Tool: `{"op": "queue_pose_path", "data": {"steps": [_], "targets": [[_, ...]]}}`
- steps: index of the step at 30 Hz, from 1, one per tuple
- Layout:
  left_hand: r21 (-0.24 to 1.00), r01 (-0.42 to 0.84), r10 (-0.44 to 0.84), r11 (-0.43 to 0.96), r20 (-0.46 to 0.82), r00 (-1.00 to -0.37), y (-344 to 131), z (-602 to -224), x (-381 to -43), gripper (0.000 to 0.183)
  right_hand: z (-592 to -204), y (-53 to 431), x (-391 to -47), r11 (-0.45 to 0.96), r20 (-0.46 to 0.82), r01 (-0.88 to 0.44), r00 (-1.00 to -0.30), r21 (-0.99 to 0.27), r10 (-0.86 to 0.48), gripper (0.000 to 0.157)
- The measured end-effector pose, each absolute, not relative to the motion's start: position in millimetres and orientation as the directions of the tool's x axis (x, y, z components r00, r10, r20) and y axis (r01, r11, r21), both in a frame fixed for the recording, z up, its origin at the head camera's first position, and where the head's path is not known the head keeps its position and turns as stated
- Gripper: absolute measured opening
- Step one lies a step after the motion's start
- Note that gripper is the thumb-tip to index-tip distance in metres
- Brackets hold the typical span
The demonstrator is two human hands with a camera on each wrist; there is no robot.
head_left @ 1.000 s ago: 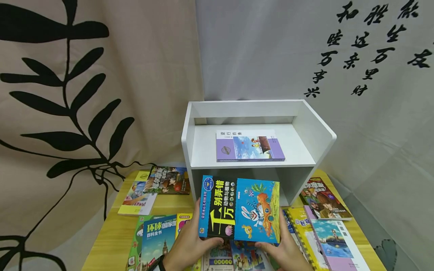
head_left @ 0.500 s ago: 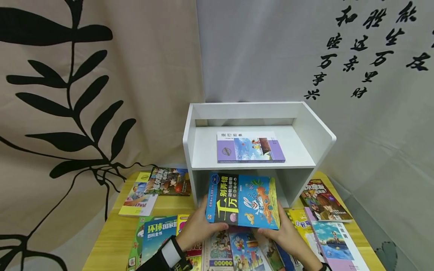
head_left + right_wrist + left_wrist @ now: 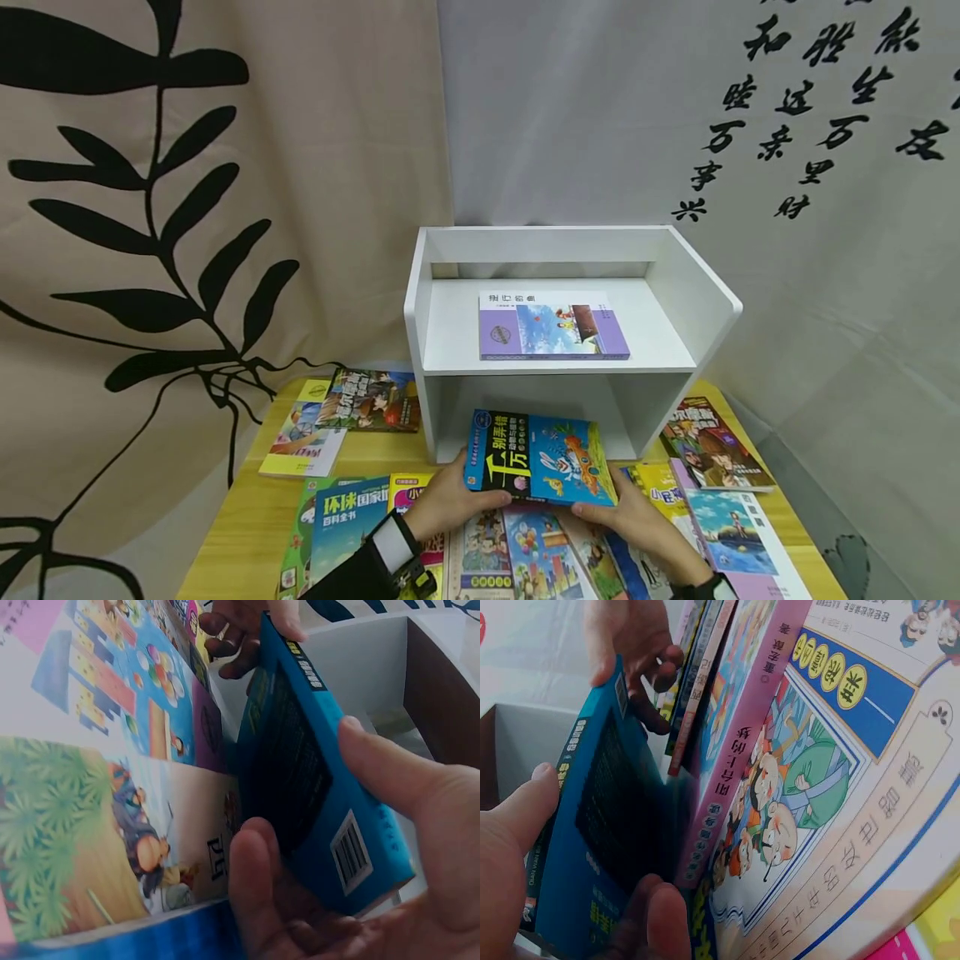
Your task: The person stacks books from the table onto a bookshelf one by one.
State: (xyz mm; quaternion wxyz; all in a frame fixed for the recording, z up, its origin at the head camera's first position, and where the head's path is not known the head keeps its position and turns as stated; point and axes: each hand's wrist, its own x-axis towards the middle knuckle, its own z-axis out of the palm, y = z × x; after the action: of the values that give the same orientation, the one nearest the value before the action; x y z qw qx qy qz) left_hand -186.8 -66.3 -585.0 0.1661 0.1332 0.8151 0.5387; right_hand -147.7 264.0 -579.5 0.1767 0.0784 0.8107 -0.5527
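Observation:
Both hands hold a blue-and-black children's book (image 3: 536, 458) with a cartoon rabbit on its cover. My left hand (image 3: 453, 504) grips its left end, and my right hand (image 3: 637, 518) grips the other. The thumbs lie along the near edge. In the left wrist view the book's spine edge (image 3: 570, 802) faces the left thumb. A barcode (image 3: 351, 851) shows on the back cover in the right wrist view, beside the right fingers. The book is in front of the lower compartment of a white shelf (image 3: 562, 371), above several other books; whether it touches the shelf floor cannot be told.
On the upper shelf lies a purple-and-white book (image 3: 555, 327). Several books cover the yellow wooden table (image 3: 225, 533) in front, including a blue encyclopedia (image 3: 348, 525). More lie beside the shelf, such as a dark comic-style book (image 3: 716, 442) at right.
Both hands have moved the book slightly forward and down, from in front of the upper shelf's edge to the lower compartment's opening. Its cover now lies flatter. The other books stay put.

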Motion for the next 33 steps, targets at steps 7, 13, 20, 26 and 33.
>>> {"op": "queue_pose_path", "data": {"steps": [7, 13, 20, 26, 33], "targets": [[0.873, 0.026, 0.369, 0.487, -0.179, -0.912, -63, -592, -191, 0.120, -579, 268, -155, 0.354, -0.384, 0.336, -0.921, -0.873, -0.071, 0.115], [0.815, 0.094, 0.345, 0.572, -0.135, -0.929, -59, -594, -194, 0.117, -579, 273, -160, 0.529, -0.368, 0.293, -0.929, -0.797, -0.041, 0.117], [0.621, 0.149, 0.249, 0.769, -0.076, -0.966, -52, -593, -195, 0.127, -582, 281, -165, 0.671, -0.299, 0.193, -0.953, -0.716, -0.045, 0.113], [0.555, 0.222, 0.263, 0.801, 0.006, -0.965, -50, -597, -196, 0.116, -583, 283, -170, 0.782, -0.204, 0.097, -0.978, -0.616, -0.039, 0.112], [0.552, 0.261, 0.286, 0.792, 0.044, -0.957, -47, -609, -202, 0.120, -586, 282, -177, 0.838, -0.155, 0.048, -0.987, -0.543, -0.044, 0.118]]}}
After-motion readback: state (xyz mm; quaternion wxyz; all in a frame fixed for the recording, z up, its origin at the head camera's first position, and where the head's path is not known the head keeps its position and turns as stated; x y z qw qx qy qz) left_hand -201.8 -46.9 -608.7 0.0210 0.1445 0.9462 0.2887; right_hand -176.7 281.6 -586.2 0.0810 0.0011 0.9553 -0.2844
